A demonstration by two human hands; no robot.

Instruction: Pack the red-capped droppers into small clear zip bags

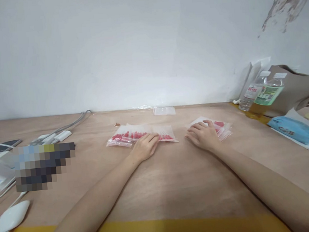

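Clear plastic zip bags [120,137] with small red pieces inside lie in a row at the middle of the table. My left hand [145,146] rests palm down at the front edge of this row, fingers stretched out and covering part of it. What the red pieces are is too small to tell. To the right is a second pile of clear bags [224,129], also with red pieces. My right hand [203,135] lies over its left part with the fingers a little spread. Neither hand visibly grips anything.
A flat stack of clear bags [164,110] lies by the wall. On the right stand two bottles [269,95], a grey bag [298,89] and a blue tissue pack [296,130]. Cables and chargers [63,136] and a white puck-like device [12,217] occupy the left.
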